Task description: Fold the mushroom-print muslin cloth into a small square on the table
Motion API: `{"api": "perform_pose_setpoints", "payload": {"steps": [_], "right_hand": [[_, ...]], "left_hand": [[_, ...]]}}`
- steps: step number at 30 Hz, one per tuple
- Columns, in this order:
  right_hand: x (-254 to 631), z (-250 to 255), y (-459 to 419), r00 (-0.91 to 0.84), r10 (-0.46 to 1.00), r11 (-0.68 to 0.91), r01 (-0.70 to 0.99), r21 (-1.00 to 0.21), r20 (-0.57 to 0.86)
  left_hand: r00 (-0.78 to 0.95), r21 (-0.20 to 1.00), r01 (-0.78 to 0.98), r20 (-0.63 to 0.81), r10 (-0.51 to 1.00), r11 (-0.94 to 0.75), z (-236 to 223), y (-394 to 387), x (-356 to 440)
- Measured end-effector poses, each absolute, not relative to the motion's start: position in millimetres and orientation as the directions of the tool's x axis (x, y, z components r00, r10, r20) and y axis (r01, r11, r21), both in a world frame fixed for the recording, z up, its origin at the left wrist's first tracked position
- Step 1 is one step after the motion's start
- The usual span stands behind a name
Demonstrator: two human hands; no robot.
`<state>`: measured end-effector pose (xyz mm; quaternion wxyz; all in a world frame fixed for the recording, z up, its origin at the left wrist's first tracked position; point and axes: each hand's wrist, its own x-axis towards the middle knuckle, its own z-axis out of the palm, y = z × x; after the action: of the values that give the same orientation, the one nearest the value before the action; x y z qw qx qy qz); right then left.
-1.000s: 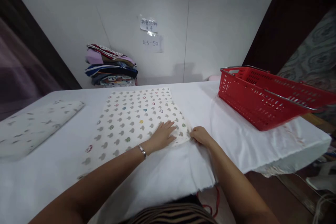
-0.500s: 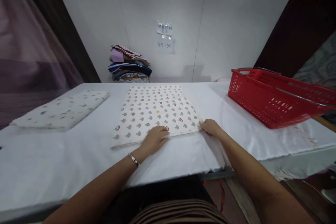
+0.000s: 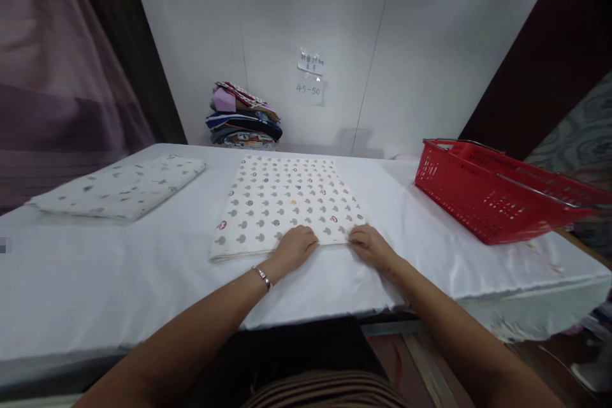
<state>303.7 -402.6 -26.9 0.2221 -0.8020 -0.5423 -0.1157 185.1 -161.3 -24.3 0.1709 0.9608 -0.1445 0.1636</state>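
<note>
A folded white cloth (image 3: 287,188) printed with rows of grey mushrooms and a few coloured ones lies flat before me. On its near edge rests my left hand (image 3: 296,247), fingers drawn together and closed on the fabric. My right hand (image 3: 371,246) pinches the same edge close to the right corner. Thumbs and fingertips are partly hidden, so how much fabric each holds does not show. Away to the left lies another folded white cloth (image 3: 124,188) with a dark scattered print, touched by neither hand.
A white sheet covers the table (image 3: 95,280). At the right stands a red plastic basket (image 3: 478,194) with metal handles. A stack of folded fabrics (image 3: 246,118) sits by the back wall, where paper labels (image 3: 310,89) hang. The table's front edge runs below my forearms.
My right hand has moved left from the cloth's corner along its near edge, closer to my left hand. The left hand stays at the edge with its fingers more curled. The view has shifted slightly.
</note>
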Motion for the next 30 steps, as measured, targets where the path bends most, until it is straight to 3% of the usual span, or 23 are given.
{"api": "perform_pose_setpoints", "payload": {"steps": [5,10,14,23,30], "right_hand": [[306,-35,-402,0.381,0.776,-0.280,0.922,-0.268,0.502],[308,-30,-400,0.466,0.785,-0.300,0.862,-0.408,0.408],[307,-21,-397,0.533,0.787,-0.359,0.805,-0.473,0.311],[307,-25,-398,0.533,0.780,-0.376,0.818,-0.436,0.328],[304,-27,-399,0.527,0.768,-0.375,0.830,-0.412,0.363]], "left_hand": [[0.919,0.310,-0.290,0.355,-0.173,-0.905,-24,-164,188],[0.914,0.295,-0.262,0.381,-0.138,-0.919,-27,-166,188],[0.906,0.250,-0.308,0.371,-0.203,-0.918,-26,-173,189],[0.919,0.158,-0.306,0.308,-0.248,-0.939,-16,-200,202],[0.935,0.221,-0.273,0.291,-0.204,-0.936,-22,-199,211]]}}
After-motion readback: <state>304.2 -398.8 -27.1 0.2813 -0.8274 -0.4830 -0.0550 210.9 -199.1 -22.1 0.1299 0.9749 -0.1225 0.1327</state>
